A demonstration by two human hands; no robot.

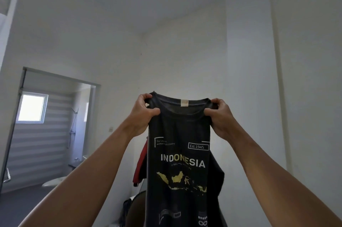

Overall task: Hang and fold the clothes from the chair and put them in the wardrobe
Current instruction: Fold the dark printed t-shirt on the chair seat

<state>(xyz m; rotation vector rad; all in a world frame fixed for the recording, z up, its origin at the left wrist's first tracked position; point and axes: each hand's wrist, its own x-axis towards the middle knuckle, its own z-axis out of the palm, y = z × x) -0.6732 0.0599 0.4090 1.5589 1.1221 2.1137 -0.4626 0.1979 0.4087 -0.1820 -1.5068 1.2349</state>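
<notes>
Bare forearms [83, 180] are raised from the lower corners, and at centre frame a dark, limp T-shirt [181, 162] with a round collar and a yellow map print is held up, its bunched shoulders pinched by curled fingers of the left hand [142, 115] and right hand [221, 117].

The dark charcoal fabric T-shirt [181, 130] carries a printed front. The word INDONESIA is white, except the letters ONE, which are yellow. The island map graphic is yellow. The boxed text "Est. 1945" and the small caption are white. The small rectangular neck label [184, 102] is beige. The red cloth garment [143, 160] has a black cuff edge. The smooth painted walls [185, 60] are white. The horizontally striped surface [42, 138] alternates pale grey and white bands. The flat floor [22, 201] is grey.
</notes>
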